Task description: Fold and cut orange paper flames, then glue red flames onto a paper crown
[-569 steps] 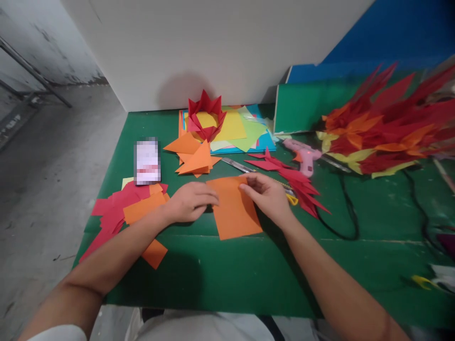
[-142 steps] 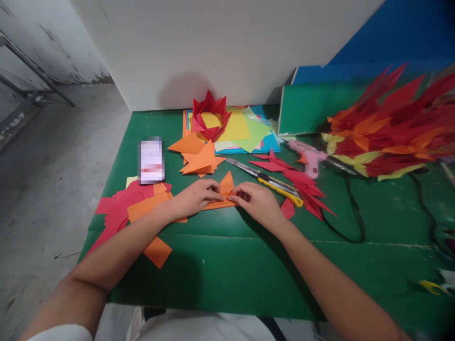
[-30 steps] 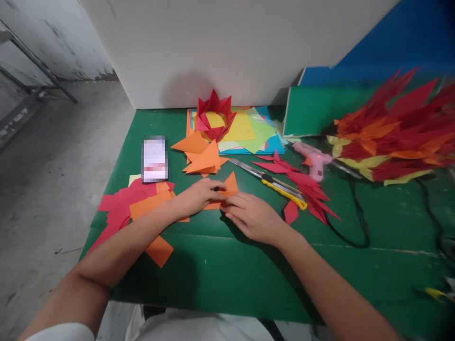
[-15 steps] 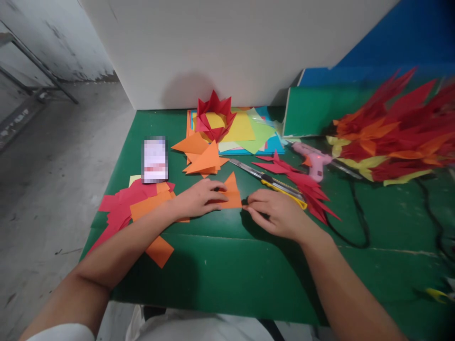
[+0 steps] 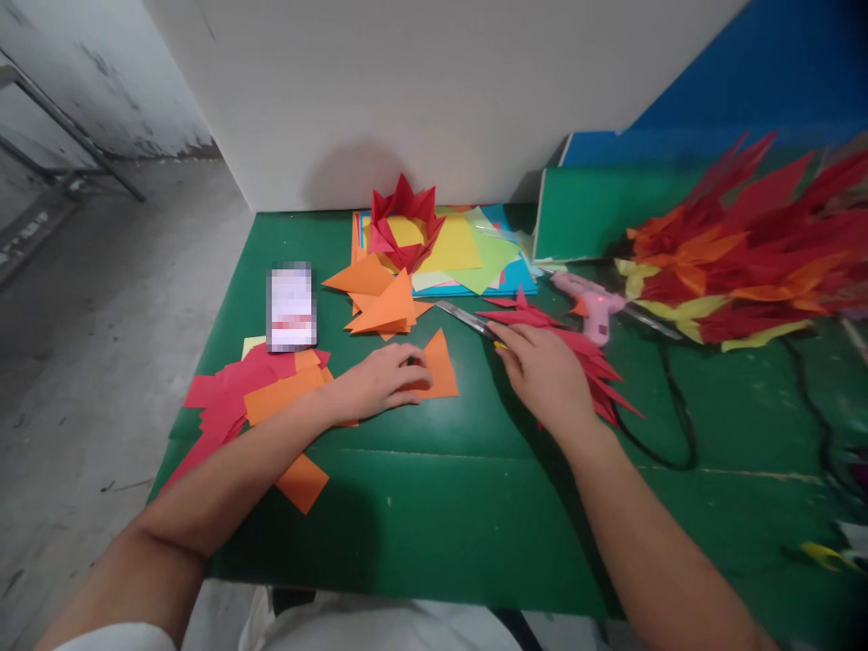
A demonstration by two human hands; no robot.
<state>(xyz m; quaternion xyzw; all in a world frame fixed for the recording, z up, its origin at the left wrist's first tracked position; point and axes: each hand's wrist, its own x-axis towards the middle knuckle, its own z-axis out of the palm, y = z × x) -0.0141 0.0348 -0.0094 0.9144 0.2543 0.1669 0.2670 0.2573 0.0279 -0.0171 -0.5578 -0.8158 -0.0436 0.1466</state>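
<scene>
My left hand lies on a folded orange paper, fingers curled over its left part and holding it against the tabletop. The paper's pointed right part shows beyond my fingertips. Over the handle of a utility knife is my right hand, its fingers closed around it. The blade end sticks out to the upper left, while most of the yellow-and-black handle is hidden under the hand. Red folded paper spikes lie partly beneath and beside that hand. Folded orange pieces are stacked just behind my left hand.
Red paper strips and orange rectangles lie around my left forearm, near a phone. A red paper ring sits on coloured sheets. A pink glue gun with its cord and a large red-orange paper flower cluster are right.
My right hand has left the right corner of the orange paper and moved up and right onto the utility knife. My left hand stays on the paper.
</scene>
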